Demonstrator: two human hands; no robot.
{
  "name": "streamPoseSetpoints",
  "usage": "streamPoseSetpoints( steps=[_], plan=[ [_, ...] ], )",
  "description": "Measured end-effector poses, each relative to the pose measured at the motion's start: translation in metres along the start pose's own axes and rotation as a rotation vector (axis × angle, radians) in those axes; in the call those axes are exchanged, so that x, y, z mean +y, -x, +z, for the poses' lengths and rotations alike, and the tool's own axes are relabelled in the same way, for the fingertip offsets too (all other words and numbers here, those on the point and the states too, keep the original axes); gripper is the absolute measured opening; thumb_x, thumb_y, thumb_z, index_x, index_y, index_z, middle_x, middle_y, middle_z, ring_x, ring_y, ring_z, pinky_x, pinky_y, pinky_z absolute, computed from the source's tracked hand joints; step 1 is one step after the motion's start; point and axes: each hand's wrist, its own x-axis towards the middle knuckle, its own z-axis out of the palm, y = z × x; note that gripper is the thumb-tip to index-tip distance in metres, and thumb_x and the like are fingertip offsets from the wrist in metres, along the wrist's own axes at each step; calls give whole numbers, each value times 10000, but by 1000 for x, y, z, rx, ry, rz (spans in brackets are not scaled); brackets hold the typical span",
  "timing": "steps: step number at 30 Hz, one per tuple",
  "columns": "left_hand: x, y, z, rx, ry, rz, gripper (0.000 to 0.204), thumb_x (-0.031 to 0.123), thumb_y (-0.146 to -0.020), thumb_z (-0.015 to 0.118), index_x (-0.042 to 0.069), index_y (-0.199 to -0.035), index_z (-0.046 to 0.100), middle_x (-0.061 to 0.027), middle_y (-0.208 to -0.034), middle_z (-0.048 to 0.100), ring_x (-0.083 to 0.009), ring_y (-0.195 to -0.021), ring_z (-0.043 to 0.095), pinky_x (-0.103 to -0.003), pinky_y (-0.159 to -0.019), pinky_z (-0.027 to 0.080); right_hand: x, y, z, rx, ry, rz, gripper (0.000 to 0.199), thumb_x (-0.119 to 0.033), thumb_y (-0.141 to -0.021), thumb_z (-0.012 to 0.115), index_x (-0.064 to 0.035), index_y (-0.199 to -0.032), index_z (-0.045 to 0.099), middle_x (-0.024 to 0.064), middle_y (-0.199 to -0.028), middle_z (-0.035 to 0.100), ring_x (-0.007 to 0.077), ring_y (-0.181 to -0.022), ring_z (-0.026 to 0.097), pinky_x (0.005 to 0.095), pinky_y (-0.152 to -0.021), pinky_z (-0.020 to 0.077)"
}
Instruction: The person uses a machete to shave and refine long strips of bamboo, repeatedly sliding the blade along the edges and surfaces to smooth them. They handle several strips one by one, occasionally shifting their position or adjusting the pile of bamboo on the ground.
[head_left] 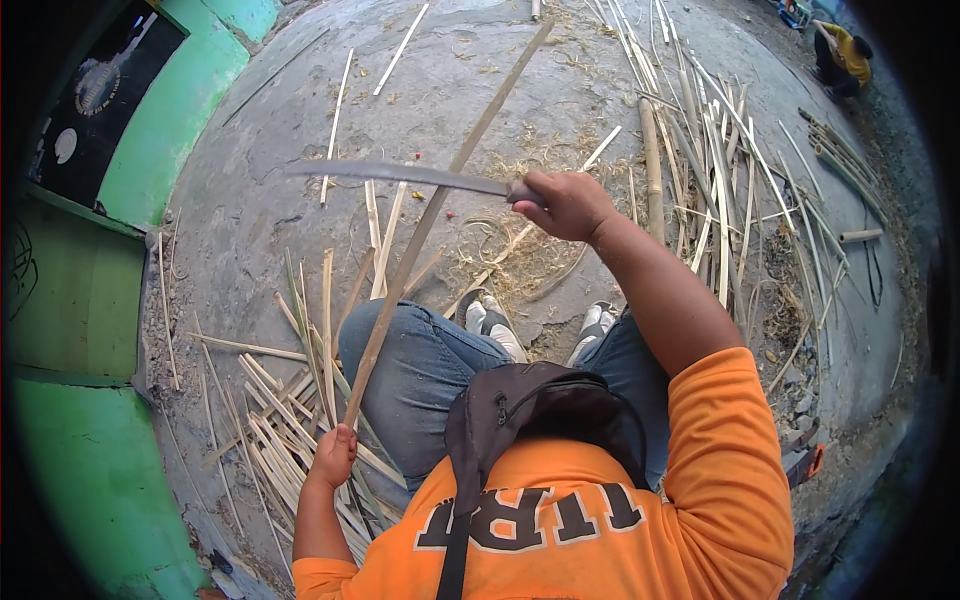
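My right hand (568, 205) is closed around the handle of a machete (400, 175), whose long blade points left. The blade passes over a long, flat bamboo strip (405, 265); whether they touch I cannot tell. Down at the lower left, my left hand (335, 455) grips the near end of that strip, which slants up and away to the right past my knee. Beside this hand lies a heap of split bamboo strips (275, 440). Curly bamboo shavings (510, 260) are scattered on the ground in front of my shoes (490, 322).
A larger pile of bamboo strips (722, 190) and poles lies to the right. An orange-handled saw (808, 465) rests near my right side. The green wall (100, 480) stands close on the left. Far right, a person in a yellow top (848, 55) crouches.
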Motion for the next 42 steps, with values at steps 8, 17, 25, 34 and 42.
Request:
streamPoseSetpoints(
  steps=[8, 17, 25, 34, 42],
  plan=[
    [-12, 3, -3, -33, 56, -93, 734, 760, -1029, 363, 86, -772, 499, 12, -654, 459, -112, -576, 425, -280, -541, 349, -44, -2, -1, -80, 48, 26, 468, -593, -1019, 554, -130, -962, 592, 127, -751, 703, 394, -694, 704, 505, -617, 543],
    [13, 5, 2, 78, -177, 88, 700, 691, -1067, 381, 63, -799, 533, 9, -665, 475, -121, -603, 449, -295, -565, 376, 10, -10, -22, -8, 61, 255, 487, -602, -1029, 546, -131, -985, 661, 145, -763, 714, 374, -723, 720, 493, -655, 564],
    [-6, 6, 2, 79, -96, 88, 668, 665, -1069, 415, 72, -782, 529, 11, -658, 480, -120, -591, 449, -305, -558, 383, -51, -1, -2, -258, 6, -53, 479, -620, -994, 585, -148, -912, 586, 138, -722, 683, 408, -686, 695, 506, -617, 548],
    [12, 10, -4, 72, -131, 42, 716, 728, -1035, 418, 69, -778, 525, -5, -660, 483, -136, -607, 468, -310, -568, 386, 10, 2, -11, 45, -52, 393, 516, -602, -1016, 566, -91, -985, 628, 200, -820, 707, 448, -800, 700, 535, -696, 547],
    [0, -1, -10, -84, 45, -83, 714, 746, -1038, 373, 98, -761, 492, 7, -651, 448, -117, -572, 405, -281, -543, 338, -29, 5, 1, -157, -40, -129, 446, -576, -991, 612, -137, -920, 571, 136, -752, 677, 431, -715, 676, 518, -605, 517]
  ],
)
